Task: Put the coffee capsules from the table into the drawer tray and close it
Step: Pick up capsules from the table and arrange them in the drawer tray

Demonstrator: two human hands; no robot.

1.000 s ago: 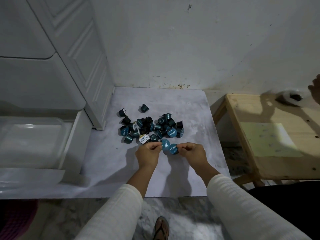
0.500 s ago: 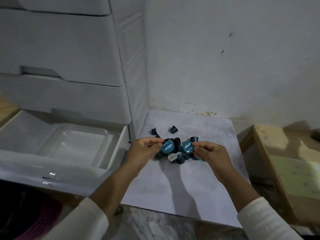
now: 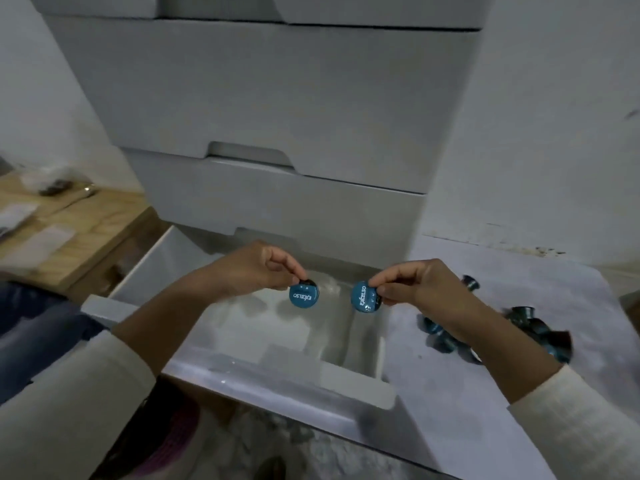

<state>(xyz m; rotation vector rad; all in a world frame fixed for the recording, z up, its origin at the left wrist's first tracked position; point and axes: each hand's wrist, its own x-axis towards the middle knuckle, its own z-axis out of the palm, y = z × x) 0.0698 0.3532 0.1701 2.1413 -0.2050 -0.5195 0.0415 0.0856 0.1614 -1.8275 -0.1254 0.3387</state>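
White plastic makes up the big set of drawers [image 3: 263, 98] that fills the top and middle of the frame. Its bottom drawer [image 3: 239, 379] is pulled out in the lower middle, and a clear tray [image 3: 332, 341] sits inside it. The tray looks empty, though it is blurry.

To the right is the pale table top [image 3: 519, 393]. A small pile of capsules [image 3: 533, 334] waits there, at the right of the frame, partly behind the right wrist.

The left hand [image 3: 249, 271] pinches one blue capsule [image 3: 304, 296] by its edge, right above the tray in the middle of the frame. The right hand [image 3: 415, 289] pinches another blue capsule [image 3: 364, 301] the same way, just beside the first one and also over the tray.

I think the step now is to set these two down. It would be good to lower them close to the tray floor before letting go, so they do not bounce out or roll. Putting them apart from each other would leave room for the rest.

Each blue lid has white letters. They seem to say "EXCELSO". The smaller marks under the word are too tiny to read.
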